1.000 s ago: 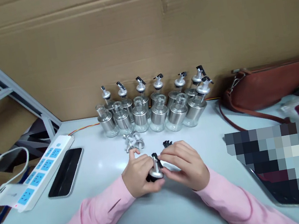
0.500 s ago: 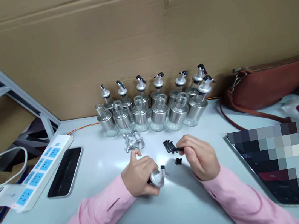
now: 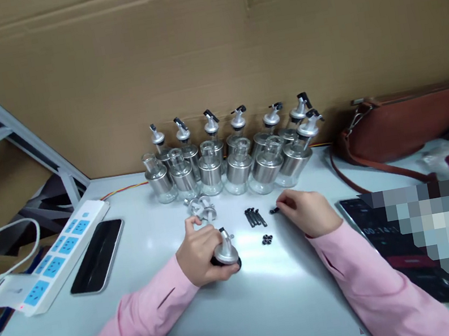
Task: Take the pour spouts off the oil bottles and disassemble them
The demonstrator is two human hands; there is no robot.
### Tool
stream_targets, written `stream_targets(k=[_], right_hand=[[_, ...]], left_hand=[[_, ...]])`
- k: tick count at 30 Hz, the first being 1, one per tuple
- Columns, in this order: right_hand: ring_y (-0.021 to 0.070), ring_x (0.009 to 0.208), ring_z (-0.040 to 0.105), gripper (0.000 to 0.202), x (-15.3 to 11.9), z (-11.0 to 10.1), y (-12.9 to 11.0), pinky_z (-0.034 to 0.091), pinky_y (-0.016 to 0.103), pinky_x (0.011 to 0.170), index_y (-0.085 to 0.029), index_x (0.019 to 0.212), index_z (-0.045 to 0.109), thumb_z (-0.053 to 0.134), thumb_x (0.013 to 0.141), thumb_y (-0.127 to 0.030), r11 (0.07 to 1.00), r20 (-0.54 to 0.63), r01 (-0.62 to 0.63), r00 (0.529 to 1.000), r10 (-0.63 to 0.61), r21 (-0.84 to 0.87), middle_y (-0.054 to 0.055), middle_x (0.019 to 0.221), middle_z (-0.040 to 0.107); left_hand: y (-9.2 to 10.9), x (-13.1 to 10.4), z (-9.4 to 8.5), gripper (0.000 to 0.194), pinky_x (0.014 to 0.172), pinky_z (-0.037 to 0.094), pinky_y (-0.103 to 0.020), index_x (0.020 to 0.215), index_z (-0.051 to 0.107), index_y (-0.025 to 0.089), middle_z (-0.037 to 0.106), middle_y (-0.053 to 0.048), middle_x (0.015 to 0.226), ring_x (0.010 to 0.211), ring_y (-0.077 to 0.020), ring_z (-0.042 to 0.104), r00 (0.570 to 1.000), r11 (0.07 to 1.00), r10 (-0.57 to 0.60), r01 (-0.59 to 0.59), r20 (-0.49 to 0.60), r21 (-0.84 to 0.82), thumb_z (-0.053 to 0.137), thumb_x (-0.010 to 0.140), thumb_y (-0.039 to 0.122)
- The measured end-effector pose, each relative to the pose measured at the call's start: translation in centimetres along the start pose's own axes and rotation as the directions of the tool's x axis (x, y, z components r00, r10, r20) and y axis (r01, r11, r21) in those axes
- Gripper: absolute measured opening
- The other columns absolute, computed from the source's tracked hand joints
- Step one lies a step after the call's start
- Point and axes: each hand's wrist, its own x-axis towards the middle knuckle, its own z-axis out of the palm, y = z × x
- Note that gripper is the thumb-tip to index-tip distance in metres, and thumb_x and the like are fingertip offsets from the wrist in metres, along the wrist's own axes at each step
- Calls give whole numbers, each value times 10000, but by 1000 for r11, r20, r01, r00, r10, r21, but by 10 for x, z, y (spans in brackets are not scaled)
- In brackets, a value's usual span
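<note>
My left hand (image 3: 199,255) is closed around a silver bottle pourer (image 3: 226,252), whose spout with a black tip points up. To the right, my right hand (image 3: 308,212) pinches a small black lever-like piece (image 3: 274,210) just above the table or on it; I cannot tell which. Between the hands lie a row of black sticks (image 3: 255,218) and a cluster of small black rings (image 3: 267,239). A pile of silver pourer parts (image 3: 202,209) lies beyond my left hand. Behind it stand glass bottles with steel sleeves (image 3: 239,172), several topped with pourers (image 3: 238,121).
At left are a white power strip (image 3: 61,258) and a black phone (image 3: 98,258). A tablet-like screen (image 3: 396,242), partly blurred, lies at right, below a brown bag (image 3: 411,125). Cardboard (image 3: 188,53) rises behind the table (image 3: 249,313).
My left hand has turned the pourer so its spout points up. My right hand has moved right and away, rotating; the black piece it holds now sits right of the black sticks.
</note>
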Motion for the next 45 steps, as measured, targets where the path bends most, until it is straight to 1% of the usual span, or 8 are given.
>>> stream_targets(k=[5, 14, 19, 24, 27, 31, 38, 45], right_hand=[[160, 622, 570, 198, -4, 3, -4, 354, 252, 557, -196, 606, 578, 526, 767, -298, 996, 80, 32, 996, -26, -79, 27, 714, 630], [189, 556, 572, 223, -8, 3, -21, 240, 271, 471, -203, 674, 593, 443, 811, -296, 979, 94, -41, 994, 62, -202, 58, 595, 627], [204, 654, 599, 243, -11, -1, -26, 253, 272, 488, -205, 606, 583, 442, 794, -268, 980, 98, -34, 994, 54, -198, 69, 715, 661], [223, 573, 591, 288, -11, -3, -24, 258, 284, 479, -196, 572, 607, 433, 788, -276, 984, 113, -70, 990, 89, -163, 97, 633, 657], [195, 583, 594, 242, -10, -5, -18, 321, 276, 506, -206, 647, 641, 443, 775, -259, 997, 132, -6, 991, 16, -71, 63, 644, 668], [150, 622, 615, 219, -8, -4, -11, 418, 236, 599, -208, 756, 677, 470, 718, -146, 988, 174, 129, 974, -142, 85, 8, 673, 687], [154, 670, 621, 227, -8, 4, -13, 477, 258, 657, -152, 856, 677, 497, 727, -101, 958, 142, 221, 958, -248, 181, 48, 776, 679], [132, 616, 597, 242, -9, 11, -9, 514, 269, 617, -145, 913, 657, 595, 689, -81, 847, 32, 443, 881, -472, 294, 52, 804, 613]], left_hand=[[-1, 0, -1, 463, 696, 239, -332, 579, 424, 158, 477, 25, 512, 490, -106, 414, 1000, 1000, -8, 8, 3, 0, 303, 851, 512], [-4, -2, 0, 397, 721, 240, -346, 598, 446, 164, 467, 26, 520, 502, -117, 426, 999, 1000, -23, 24, 45, -7, 369, 820, 483], [-3, -2, 0, 395, 715, 237, -341, 600, 439, 161, 465, 27, 522, 499, -114, 423, 1000, 1000, -13, 14, 13, -14, 365, 830, 474], [-3, -2, -1, 374, 722, 241, -349, 592, 439, 166, 458, 26, 514, 501, -118, 421, 998, 999, -40, 40, 53, 8, 379, 807, 465], [-3, -1, -2, 357, 717, 243, -346, 595, 445, 167, 459, 27, 512, 500, -119, 419, 998, 999, -43, 42, 52, 15, 394, 796, 458], [-1, 1, -2, 353, 704, 240, -334, 587, 434, 165, 453, 33, 501, 487, -111, 406, 1000, 1000, -13, 13, 13, 12, 392, 805, 439], [-1, 2, -2, 389, 696, 241, -325, 584, 414, 162, 447, 35, 499, 487, -109, 401, 1000, 1000, 10, -9, -19, 12, 360, 832, 457], [0, 3, -4, 423, 696, 244, -325, 577, 422, 159, 452, 31, 499, 488, -108, 393, 1000, 1000, 11, -11, -6, 23, 332, 843, 476]])
